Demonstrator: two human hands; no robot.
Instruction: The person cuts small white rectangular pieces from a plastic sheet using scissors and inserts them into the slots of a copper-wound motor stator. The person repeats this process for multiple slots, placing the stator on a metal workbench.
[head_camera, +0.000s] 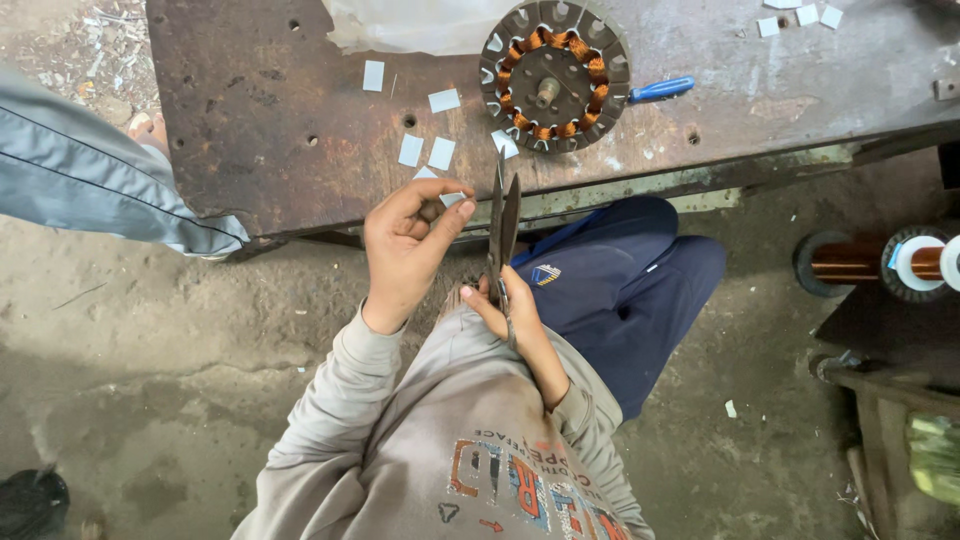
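At far left a grey sleeve (90, 175) of another person reaches toward the rusty metal bench (280, 120). Small white paper slips (441, 153) lie scattered on the bench. The left hand (405, 250) is raised at the bench edge, its fingers (432, 205) pinching a small white slip (452, 198). Just beside it, the right hand (510, 310) grips the handles of scissors (503, 215), blades slightly parted and pointing at the bench. Beyond them, a round stator with copper windings (555, 75) rests on the bench, with a blue-handled tool (660, 89) touching its right side.

Scissors (503, 225) handles hidden in right hand (510, 315); paper slip (452, 199) partly covered.
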